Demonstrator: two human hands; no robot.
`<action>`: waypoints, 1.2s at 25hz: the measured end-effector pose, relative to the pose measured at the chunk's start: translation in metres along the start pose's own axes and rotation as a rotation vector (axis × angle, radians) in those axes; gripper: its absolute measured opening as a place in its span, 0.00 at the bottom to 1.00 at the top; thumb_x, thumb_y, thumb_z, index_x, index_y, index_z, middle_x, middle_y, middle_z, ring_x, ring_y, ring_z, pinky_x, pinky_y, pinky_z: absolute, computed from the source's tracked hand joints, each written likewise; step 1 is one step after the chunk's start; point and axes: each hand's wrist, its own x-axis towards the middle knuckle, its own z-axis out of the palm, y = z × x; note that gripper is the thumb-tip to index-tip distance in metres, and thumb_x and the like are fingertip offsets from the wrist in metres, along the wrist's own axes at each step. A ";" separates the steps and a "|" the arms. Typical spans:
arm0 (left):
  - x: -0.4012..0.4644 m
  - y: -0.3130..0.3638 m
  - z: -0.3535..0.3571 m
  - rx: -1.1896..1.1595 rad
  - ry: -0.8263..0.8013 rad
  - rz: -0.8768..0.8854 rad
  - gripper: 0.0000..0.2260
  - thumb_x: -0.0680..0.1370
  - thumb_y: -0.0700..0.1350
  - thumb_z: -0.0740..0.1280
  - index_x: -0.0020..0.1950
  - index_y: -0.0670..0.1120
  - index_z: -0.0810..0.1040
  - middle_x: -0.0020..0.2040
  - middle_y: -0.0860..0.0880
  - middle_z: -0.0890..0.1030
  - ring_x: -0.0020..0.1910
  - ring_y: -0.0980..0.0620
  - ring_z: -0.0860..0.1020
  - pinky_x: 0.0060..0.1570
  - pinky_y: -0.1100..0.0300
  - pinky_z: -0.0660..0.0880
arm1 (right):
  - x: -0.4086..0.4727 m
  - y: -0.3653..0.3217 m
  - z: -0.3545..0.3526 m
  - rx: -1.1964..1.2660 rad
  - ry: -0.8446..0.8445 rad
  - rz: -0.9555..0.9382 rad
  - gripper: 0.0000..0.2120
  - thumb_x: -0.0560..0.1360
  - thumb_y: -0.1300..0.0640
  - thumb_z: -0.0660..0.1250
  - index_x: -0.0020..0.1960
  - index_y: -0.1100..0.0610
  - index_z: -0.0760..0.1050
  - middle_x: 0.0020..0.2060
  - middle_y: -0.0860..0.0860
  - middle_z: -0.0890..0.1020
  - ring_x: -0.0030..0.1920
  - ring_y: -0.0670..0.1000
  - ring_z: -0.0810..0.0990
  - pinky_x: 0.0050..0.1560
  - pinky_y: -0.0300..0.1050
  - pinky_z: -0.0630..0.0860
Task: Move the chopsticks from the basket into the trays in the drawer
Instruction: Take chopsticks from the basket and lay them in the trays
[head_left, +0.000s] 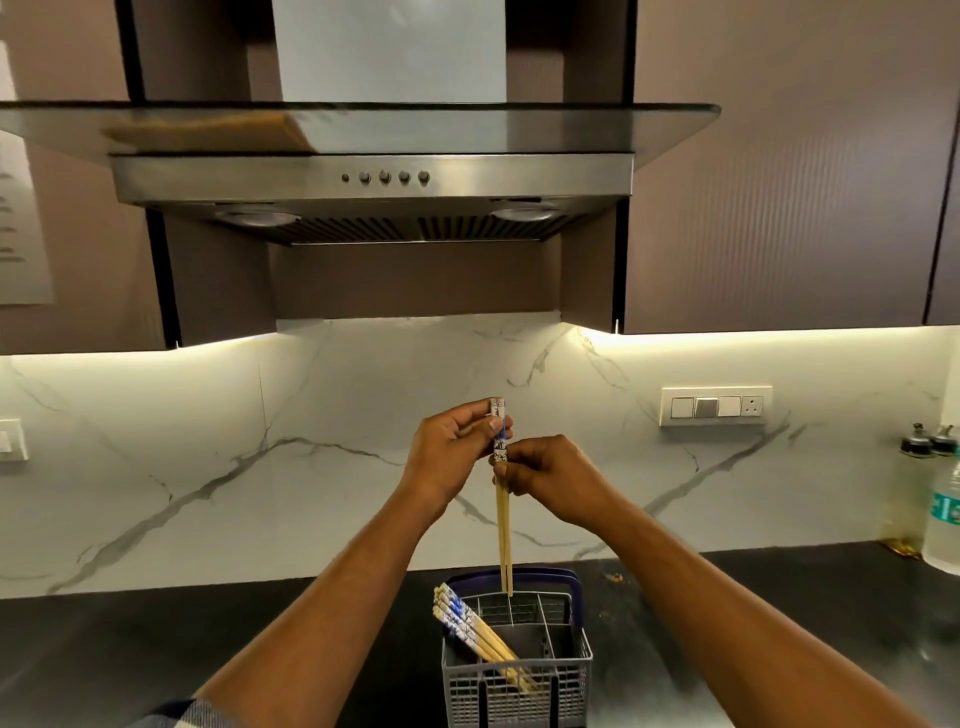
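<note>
Chopsticks (503, 525) pinched upright by both hands, patterned tops partly hidden.

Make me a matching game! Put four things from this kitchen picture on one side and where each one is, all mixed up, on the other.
Things:
1. held chopsticks
2. basket
3. bottle
4. cooker hood

Places:
A. on the dark counter, in front
B. high above the counter
C. in both hands, the left hand and the right hand
D. far right on the counter

Pairs: 1-C, 2-A, 3-D, 4-B
</note>
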 end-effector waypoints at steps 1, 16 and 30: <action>-0.001 0.001 0.000 -0.004 -0.004 -0.006 0.13 0.80 0.40 0.67 0.64 0.44 0.80 0.51 0.47 0.86 0.50 0.52 0.85 0.54 0.57 0.81 | -0.002 0.000 -0.001 0.009 -0.006 0.007 0.09 0.79 0.57 0.68 0.48 0.61 0.84 0.40 0.57 0.86 0.43 0.57 0.84 0.52 0.52 0.82; -0.021 0.000 0.010 0.181 -0.030 0.078 0.16 0.80 0.36 0.66 0.65 0.50 0.78 0.53 0.46 0.85 0.49 0.53 0.85 0.56 0.51 0.81 | -0.022 0.002 -0.003 0.024 -0.054 0.071 0.09 0.78 0.57 0.69 0.47 0.62 0.83 0.41 0.56 0.86 0.41 0.52 0.85 0.47 0.40 0.82; -0.197 -0.142 0.029 -0.131 -0.043 -0.541 0.13 0.80 0.33 0.65 0.62 0.45 0.78 0.51 0.41 0.85 0.48 0.47 0.86 0.48 0.54 0.83 | -0.221 0.095 0.126 0.329 -0.263 0.619 0.05 0.77 0.60 0.70 0.45 0.59 0.84 0.36 0.52 0.87 0.38 0.49 0.86 0.47 0.47 0.84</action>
